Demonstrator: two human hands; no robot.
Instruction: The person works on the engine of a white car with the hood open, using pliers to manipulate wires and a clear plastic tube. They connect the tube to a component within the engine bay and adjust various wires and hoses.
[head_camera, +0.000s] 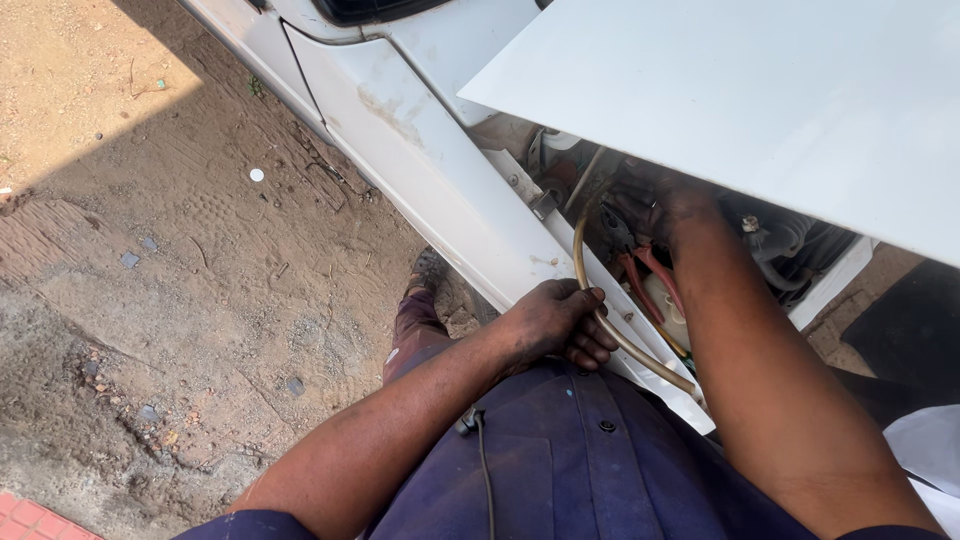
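Hose (590, 300), thin, stiff and tan, runs in a long curve along the edge of a white car's wing (440, 190). We see its upper end rise into the engine bay near a pair of pliers and its lower end sweep down toward the person's waist. Our left hand (555, 325) rests on the wing's edge with the fingers curled closed around the hose, clamping it at the low part of its bend. Our right hand (665, 205) reaches deep into the engine bay, under the raised white bonnet (780, 90). It appears wrapped around the pliers (640, 262), whose red handles stick out below the wrist, but shadow hides the fingers, so we cannot tell for sure how tightly it closes. Both forearms are smeared with dark grease.

Around the right hand we make out grey hoses and metal parts (785, 240), and a pale plastic tank (665, 305) just below the red handles. Nearest the camera is the person's dark blue overall (560, 450), buttoned down the front, with a thin black cord (485, 470) hanging over it. One leg and a worn shoe (428, 270) stand beside the car on sandy, sunlit ground (180, 250) scattered with small stones and a white bottle cap (257, 174). Red brick paving (30, 520) shows at the lower left corner.
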